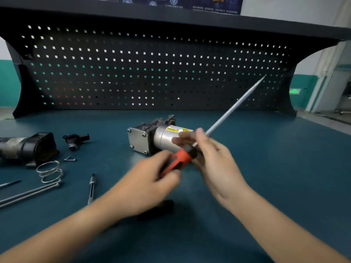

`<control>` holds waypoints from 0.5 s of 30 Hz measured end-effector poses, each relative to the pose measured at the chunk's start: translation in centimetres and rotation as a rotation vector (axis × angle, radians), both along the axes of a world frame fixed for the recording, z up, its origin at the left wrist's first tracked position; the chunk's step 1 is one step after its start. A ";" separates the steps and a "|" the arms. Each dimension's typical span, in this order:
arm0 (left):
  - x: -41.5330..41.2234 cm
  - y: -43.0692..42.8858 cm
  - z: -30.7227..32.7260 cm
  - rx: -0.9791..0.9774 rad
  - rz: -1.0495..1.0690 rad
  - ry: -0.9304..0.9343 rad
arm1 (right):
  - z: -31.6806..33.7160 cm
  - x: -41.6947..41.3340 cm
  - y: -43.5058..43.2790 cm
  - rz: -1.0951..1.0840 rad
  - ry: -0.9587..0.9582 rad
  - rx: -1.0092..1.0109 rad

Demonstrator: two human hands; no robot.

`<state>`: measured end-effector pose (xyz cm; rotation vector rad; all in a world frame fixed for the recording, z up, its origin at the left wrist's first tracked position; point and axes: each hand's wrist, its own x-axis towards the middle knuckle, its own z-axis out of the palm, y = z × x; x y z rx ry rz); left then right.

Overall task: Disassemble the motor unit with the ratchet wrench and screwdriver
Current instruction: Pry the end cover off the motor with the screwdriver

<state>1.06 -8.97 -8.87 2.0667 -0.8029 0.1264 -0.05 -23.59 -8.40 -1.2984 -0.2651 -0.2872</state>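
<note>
Silver-grey and lying on its side, the motor unit (157, 137) is sitting mid-bench on the teal mat (275, 168), its square end plate (137, 140) facing nine o'clock with four bolts showing at the corners; we are judging the job partly through, since a dark housing (28, 147), a small black fitting (76, 141), a coil spring (50, 171), loose screws (69, 159) and two long bolts (28, 194) are lying well apart at the unit's eight to nine o'clock, while the end plate is not yet off. We are holding the screwdriver (182, 160) just in front of the unit, at its five o'clock; our left hand (150, 181) is curling its fingers round the butt of the orange handle, our right hand (214, 160) is pinching the black collar, and the shaft is pointing toward one o'clock, touching no screw. A pen-like tool (92, 186) is lying at seven o'clock; a dark object (163, 205) under our left hand is blurring too much to name, so we are not spotting the ratchet wrench; nothing is blocking the plate's bolts.
</note>
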 end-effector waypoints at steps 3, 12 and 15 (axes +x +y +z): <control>1.8 5.2 2.0 0.053 0.151 0.033 | -0.2 1.0 -3.7 -0.089 0.031 -0.418; 6.0 12.7 7.2 0.696 0.298 -0.431 | -2.2 8.4 -8.5 -0.181 0.124 -0.911; 8.0 13.2 7.4 0.892 0.309 -0.526 | -2.7 9.2 -8.5 -0.157 0.096 -0.909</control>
